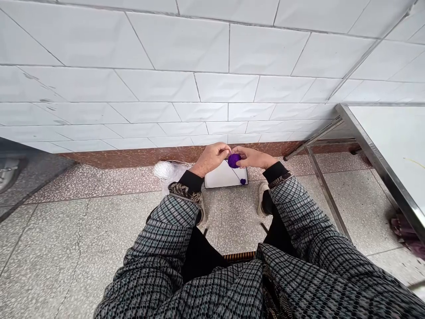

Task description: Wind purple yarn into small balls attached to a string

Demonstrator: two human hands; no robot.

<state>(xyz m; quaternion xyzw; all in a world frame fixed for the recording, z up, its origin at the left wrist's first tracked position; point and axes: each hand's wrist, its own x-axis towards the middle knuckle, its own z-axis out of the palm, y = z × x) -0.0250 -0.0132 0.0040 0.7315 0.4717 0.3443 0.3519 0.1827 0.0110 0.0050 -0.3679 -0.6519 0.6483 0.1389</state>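
My right hand [252, 157] is wrapped round a ball of purple yarn [234, 161], its fingers closed on the right side of it. Just left of the ball, my left hand [214, 157] pinches what looks like a strand of the same yarn between thumb and fingers. From the ball a thin purple strand runs down to a small purple clump of yarn [243, 181]. That clump lies at the lower right corner of a shallow white box or tray [221, 178] with a dark edge, on the floor below my hands.
Left of the box lies crumpled clear plastic [164, 169] by the wall. A metal-framed table [388, 146] stands at right, with dark purplish cloth [408, 232] beneath it. A dark grey object [33, 173] is at far left. White tiled wall [212, 88] rises ahead; my shoes flank the box.
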